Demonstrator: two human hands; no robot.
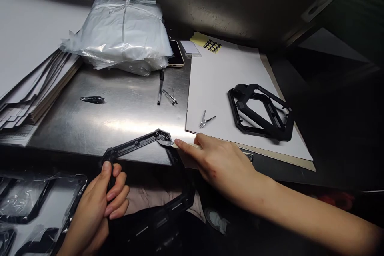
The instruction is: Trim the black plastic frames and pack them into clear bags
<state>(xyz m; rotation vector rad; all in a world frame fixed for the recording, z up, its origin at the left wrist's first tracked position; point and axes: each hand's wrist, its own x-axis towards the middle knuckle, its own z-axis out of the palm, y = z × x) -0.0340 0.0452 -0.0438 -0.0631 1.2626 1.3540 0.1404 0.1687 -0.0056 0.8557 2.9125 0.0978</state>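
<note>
My left hand [103, 192] grips one side of a black plastic frame [136, 143], which is angular and tilted at the table's front edge. Its lower part hangs over my lap. A small knife with a pale handle [187, 145] is in my right hand [222, 164], the index finger stretched along it. The knife's blade [165, 143] lies at the frame's top corner and appears to touch its inner side. Farther right, more black frames [249, 116] lie on white sheets, apart from both hands.
A metal table [129, 108] carries a tied bundle of clear bags [126, 32], a phone [177, 54], a pen [161, 87] and small nippers [206, 120]. Dark clippers [92, 99] lie left. White boards [288, 148] bear yellow stickers [210, 44]. Wrapped frames [27, 212] sit at lower left.
</note>
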